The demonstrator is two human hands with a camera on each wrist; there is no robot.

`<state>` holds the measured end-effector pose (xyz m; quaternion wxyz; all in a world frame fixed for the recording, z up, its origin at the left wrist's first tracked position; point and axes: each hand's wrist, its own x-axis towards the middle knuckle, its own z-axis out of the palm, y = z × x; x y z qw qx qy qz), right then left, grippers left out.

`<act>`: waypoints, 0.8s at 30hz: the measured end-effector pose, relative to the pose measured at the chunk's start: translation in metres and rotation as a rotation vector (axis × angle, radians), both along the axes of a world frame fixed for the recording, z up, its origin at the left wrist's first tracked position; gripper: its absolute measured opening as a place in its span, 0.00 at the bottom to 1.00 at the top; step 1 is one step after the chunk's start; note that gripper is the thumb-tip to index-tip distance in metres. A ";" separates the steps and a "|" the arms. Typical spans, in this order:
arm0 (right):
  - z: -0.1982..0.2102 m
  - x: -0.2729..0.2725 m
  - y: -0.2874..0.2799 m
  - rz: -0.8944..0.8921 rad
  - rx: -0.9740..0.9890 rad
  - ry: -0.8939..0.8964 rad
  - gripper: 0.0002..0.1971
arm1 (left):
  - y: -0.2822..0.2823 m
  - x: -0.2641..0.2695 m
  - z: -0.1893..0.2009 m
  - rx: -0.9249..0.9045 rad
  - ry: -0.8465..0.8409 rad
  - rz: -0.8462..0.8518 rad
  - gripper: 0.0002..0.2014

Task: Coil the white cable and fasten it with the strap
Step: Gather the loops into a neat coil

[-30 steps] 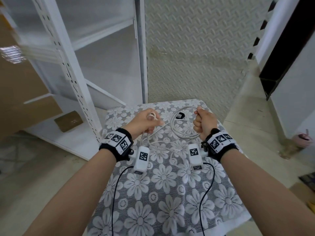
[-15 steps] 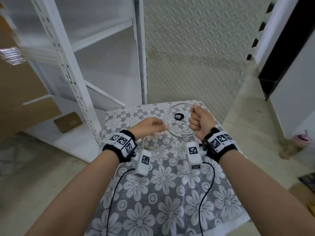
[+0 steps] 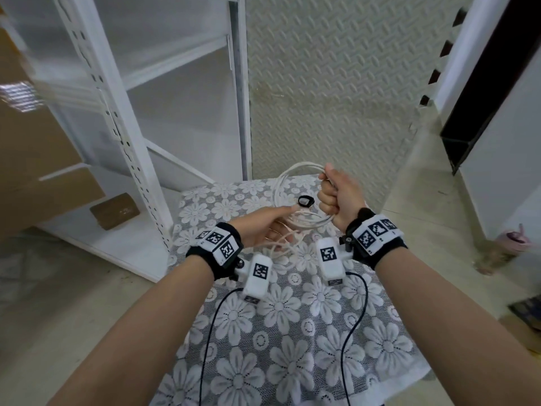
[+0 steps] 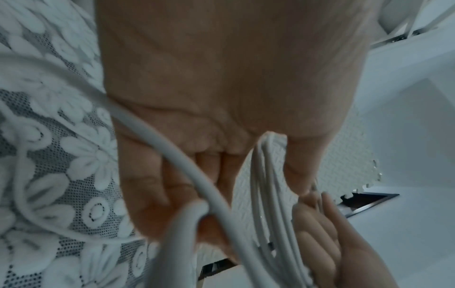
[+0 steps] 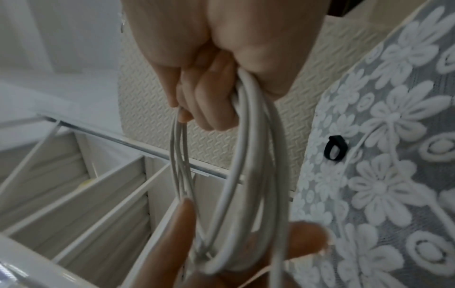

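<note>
**Cable coil held up in a fist, strap on the bench**

The right hand [image 3: 339,197] is clenched into a fist around one side of the cable [image 3: 292,177], with several loops bunched together under the curled fingers [image 5: 209,109]. The fist is raised above the far end of the bench [image 3: 292,347], so the coil hangs in the air rather than lying flat.

The left hand [image 3: 263,227] is relaxed, its fingers [image 4: 147,185] extended and reaching into the lower side of the coil. The loops run between the index finger and the other fingers, and a single loose strand crosses the palm; the fingers touch and guide the cable without closing around it.

The cable is white and round, gathered into a roughly circular coil of several turns. The turns sit close together at the fist and spread a little toward the left hand. A loose tail trails from the coil down onto the bench's flowered lace cloth [image 3: 240,370].

The strap [image 3: 306,201] is a small black loop, lying on the cloth just beside the coil, near the left fingertips and apart from both hands.
</note>
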<state>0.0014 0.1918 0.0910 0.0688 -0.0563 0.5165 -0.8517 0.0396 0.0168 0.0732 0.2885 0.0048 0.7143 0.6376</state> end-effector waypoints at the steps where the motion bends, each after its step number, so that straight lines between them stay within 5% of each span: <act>1: -0.002 0.000 0.001 -0.001 0.017 0.001 0.15 | -0.002 -0.001 0.000 -0.013 -0.004 0.026 0.21; 6: -0.005 0.002 0.001 0.021 0.094 0.000 0.15 | -0.009 -0.001 -0.001 -0.207 0.040 -0.049 0.23; 15: -0.012 0.001 0.006 -0.062 0.192 0.010 0.15 | -0.028 0.001 -0.001 -0.515 0.190 -0.321 0.07; 21: -0.022 -0.002 0.021 -0.167 0.114 -0.054 0.15 | -0.040 0.003 -0.002 -0.400 0.424 -0.065 0.05; 24: -0.027 -0.002 0.017 -0.169 0.110 -0.059 0.15 | -0.030 0.003 -0.003 -0.406 0.452 -0.093 0.05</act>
